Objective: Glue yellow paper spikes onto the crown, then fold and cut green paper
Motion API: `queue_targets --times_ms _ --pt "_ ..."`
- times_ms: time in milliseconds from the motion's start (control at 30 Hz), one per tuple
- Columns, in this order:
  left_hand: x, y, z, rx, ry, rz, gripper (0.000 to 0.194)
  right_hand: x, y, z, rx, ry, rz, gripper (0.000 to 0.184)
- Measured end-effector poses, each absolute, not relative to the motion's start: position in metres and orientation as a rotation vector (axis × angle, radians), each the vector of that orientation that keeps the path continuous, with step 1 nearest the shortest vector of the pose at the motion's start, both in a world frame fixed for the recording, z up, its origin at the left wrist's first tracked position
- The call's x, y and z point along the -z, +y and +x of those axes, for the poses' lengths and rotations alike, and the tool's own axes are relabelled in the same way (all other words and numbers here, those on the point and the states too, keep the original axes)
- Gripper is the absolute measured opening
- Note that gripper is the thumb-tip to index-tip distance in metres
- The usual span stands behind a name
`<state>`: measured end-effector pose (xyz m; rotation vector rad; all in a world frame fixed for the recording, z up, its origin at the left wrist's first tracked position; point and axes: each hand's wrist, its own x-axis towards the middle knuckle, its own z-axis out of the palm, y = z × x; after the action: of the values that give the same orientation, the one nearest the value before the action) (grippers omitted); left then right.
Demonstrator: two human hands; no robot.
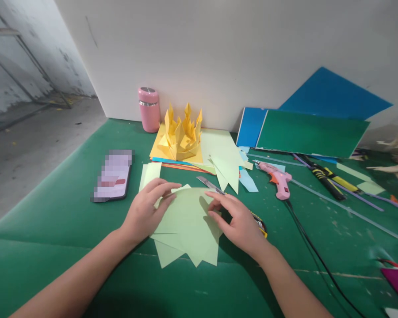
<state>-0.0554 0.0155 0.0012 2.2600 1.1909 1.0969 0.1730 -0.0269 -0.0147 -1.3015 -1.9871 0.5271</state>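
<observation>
Several pale green paper pieces (194, 221) lie stacked before me, with zigzag points along their near edge. The upper edge of the top sheet bows up. My left hand (152, 203) pinches that edge near its left corner between thumb and index finger. At the right side of the sheet, my right hand (235, 218) hovers with fingers curled but apart, casting a shadow on the paper. A utility knife (209, 183) lies partly under my right hand, its blade pointing up and left. Its yellow-and-black end shows beyond the hand.
Behind, a folded yellow paper crown (181, 141) sits on coloured sheets near a pink flask (149, 110). A phone (114, 176) lies left. To the right are a pink glue gun (275, 176) with a black cord, glue sticks, pliers (325, 179) and blue and green boards (311, 132).
</observation>
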Motion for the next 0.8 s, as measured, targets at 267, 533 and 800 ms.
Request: queue_targets --times_ms 267,533,800 --pt "-0.005 0.018 -0.052 -1.238 1.253 1.536 0.020 0.023 -0.024 0.171 -0.612 -1.586 -1.338 0.043" --pt "-0.008 0.015 -0.054 -1.057 1.148 1.408 0.040 0.021 -0.021 0.168 -0.927 -1.198 -1.218 0.043" --pt "-0.008 0.011 -0.053 -0.806 1.030 1.582 0.054 0.018 -0.021 0.168 -0.875 -1.152 -1.263 0.040"
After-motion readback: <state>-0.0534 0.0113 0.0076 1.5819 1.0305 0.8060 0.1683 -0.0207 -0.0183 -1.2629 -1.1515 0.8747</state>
